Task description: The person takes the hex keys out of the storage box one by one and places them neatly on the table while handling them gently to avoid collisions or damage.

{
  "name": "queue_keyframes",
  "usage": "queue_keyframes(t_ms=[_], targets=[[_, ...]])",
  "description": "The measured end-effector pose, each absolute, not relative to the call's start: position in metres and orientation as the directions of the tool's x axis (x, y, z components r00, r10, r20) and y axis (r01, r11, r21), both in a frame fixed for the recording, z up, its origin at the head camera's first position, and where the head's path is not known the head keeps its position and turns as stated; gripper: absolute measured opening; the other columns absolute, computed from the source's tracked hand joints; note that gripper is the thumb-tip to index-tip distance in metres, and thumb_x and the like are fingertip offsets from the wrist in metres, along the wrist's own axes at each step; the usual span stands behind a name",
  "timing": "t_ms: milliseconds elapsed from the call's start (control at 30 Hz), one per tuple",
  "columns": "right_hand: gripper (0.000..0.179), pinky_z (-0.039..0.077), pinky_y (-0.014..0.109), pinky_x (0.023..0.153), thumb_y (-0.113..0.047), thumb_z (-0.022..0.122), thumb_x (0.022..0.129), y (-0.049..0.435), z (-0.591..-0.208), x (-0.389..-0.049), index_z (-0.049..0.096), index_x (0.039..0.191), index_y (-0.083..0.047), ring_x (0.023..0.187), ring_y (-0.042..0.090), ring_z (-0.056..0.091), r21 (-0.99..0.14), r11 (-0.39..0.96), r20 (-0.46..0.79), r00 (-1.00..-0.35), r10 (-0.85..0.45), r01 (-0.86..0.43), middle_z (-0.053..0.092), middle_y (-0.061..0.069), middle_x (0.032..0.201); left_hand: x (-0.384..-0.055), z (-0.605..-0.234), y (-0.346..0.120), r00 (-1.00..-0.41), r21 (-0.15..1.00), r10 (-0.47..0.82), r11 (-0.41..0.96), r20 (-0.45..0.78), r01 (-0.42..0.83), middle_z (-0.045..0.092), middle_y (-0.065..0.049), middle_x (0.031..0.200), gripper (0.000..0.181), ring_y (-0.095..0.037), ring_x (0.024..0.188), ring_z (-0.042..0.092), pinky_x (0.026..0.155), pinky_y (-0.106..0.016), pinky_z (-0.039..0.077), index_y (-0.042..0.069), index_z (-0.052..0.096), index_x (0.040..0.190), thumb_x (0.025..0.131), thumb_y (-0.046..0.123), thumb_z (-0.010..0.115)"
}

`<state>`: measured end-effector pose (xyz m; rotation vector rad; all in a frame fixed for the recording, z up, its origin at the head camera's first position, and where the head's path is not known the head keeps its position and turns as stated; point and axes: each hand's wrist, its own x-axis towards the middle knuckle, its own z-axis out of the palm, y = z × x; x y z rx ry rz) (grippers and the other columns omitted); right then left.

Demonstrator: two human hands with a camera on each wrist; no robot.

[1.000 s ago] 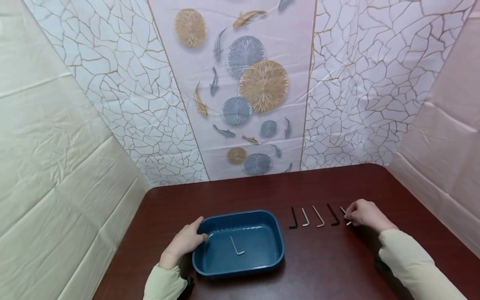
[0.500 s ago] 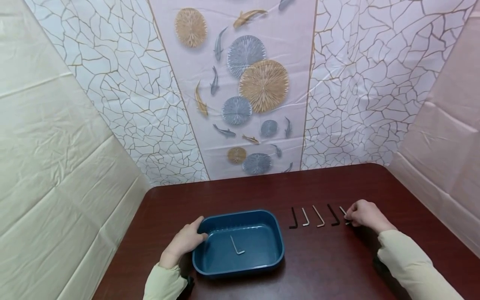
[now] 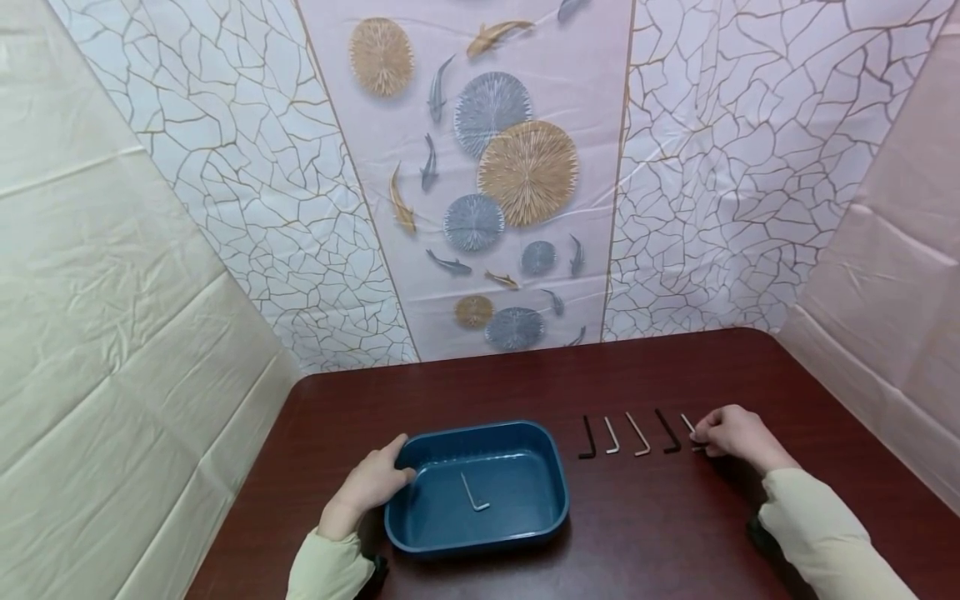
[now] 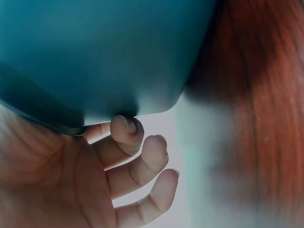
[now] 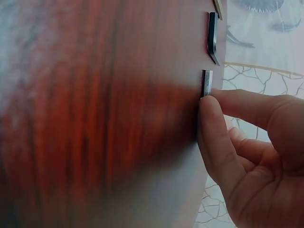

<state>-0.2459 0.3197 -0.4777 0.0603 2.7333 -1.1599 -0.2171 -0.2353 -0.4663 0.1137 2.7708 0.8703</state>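
At the right, my right hand (image 3: pixel 741 435) pinches a silver hex key (image 3: pixel 687 423) between thumb and fingertips. In the right wrist view, the short end of that hex key (image 5: pixel 206 81) sticks out past the fingertips, close over the table. My left hand (image 3: pixel 367 482) grips the left side of a blue rectangular tray (image 3: pixel 525 493), thumb over the rim. Seen from the left wrist, its fingers (image 4: pixel 154 152) curl beneath the tray's outer wall (image 4: pixel 118 61). One silver hex key (image 3: pixel 472 493) lies on the tray's floor.
Between tray and right hand, several hex keys lie in a row: a black one (image 3: pixel 588 437), a short silver one (image 3: pixel 612 435), a tan one (image 3: pixel 637 434) and another black one (image 3: pixel 666 431). A patterned cloth (image 3: pixel 525 250) hangs behind the dark red table (image 3: pixel 645 533).
My right hand has shifted slightly down and right, and the short arm of its hex key has turned a little. The left hand and the tray stay put.
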Motion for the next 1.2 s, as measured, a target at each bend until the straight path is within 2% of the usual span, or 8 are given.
queue_keyframes(t_ms=[233,500,700,933,1200], targets=[[0.02,0.059,0.034,0.066,-0.009,0.065,0.094,0.322,-0.478,-0.242,0.071,0.095,0.01,0.071,0.017,0.071,-0.739,0.666,-0.174,-0.984,-0.041,0.102,0.073,0.01,0.085,-0.217,-0.469,-0.237,-0.969,0.56,0.136,0.829,-0.206,-0.003,0.051,-0.026,0.144,0.069,-0.036,0.118,0.058,0.093,-0.056,0.049,0.0,0.036,0.155,0.095,0.019,0.064],[0.03,0.059,0.036,0.07,-0.013,0.06,0.097,0.33,-0.477,-0.238,0.068,0.105,0.014,0.079,0.021,0.071,-0.768,0.631,-0.187,-0.981,-0.058,0.109,0.073,0.017,0.097,-0.22,-0.475,-0.235,-0.968,0.535,0.102,0.844,-0.229,-0.037,0.05,-0.025,0.145,0.069,-0.041,0.125,0.054,0.098,-0.06,0.046,0.002,0.035,0.155,0.096,0.021,0.065],[0.032,0.056,0.031,0.067,-0.017,0.06,0.098,0.325,-0.472,-0.238,0.067,0.106,0.013,0.076,0.02,0.071,-0.755,0.651,-0.128,-0.991,-0.029,0.078,0.071,0.014,0.093,-0.22,-0.473,-0.235,-0.972,0.521,0.112,0.853,-0.207,-0.013,0.053,-0.024,0.143,0.069,-0.038,0.12,0.057,0.096,-0.059,0.047,0.002,0.037,0.155,0.095,0.021,0.065],[0.032,0.057,0.036,0.066,-0.02,0.064,0.099,0.294,-0.464,-0.245,0.067,0.109,0.011,0.076,0.024,0.071,-0.761,0.649,-0.069,-0.996,-0.048,0.021,0.072,0.015,0.092,-0.22,-0.47,-0.235,-0.973,0.522,0.115,0.853,-0.2,-0.006,0.053,-0.024,0.142,0.068,-0.037,0.119,0.059,0.095,-0.058,0.048,0.002,0.039,0.154,0.095,0.022,0.065],[0.031,0.06,0.04,0.072,-0.018,0.067,0.098,0.234,-0.454,-0.255,0.067,0.111,0.009,0.081,0.03,0.071,-0.82,0.57,-0.043,-0.985,-0.165,-0.06,0.071,0.021,0.098,-0.218,-0.466,-0.236,-0.972,0.543,0.119,0.84,-0.202,-0.01,0.053,-0.022,0.143,0.067,-0.034,0.116,0.059,0.095,-0.058,0.048,0.003,0.038,0.154,0.095,0.022,0.064]])
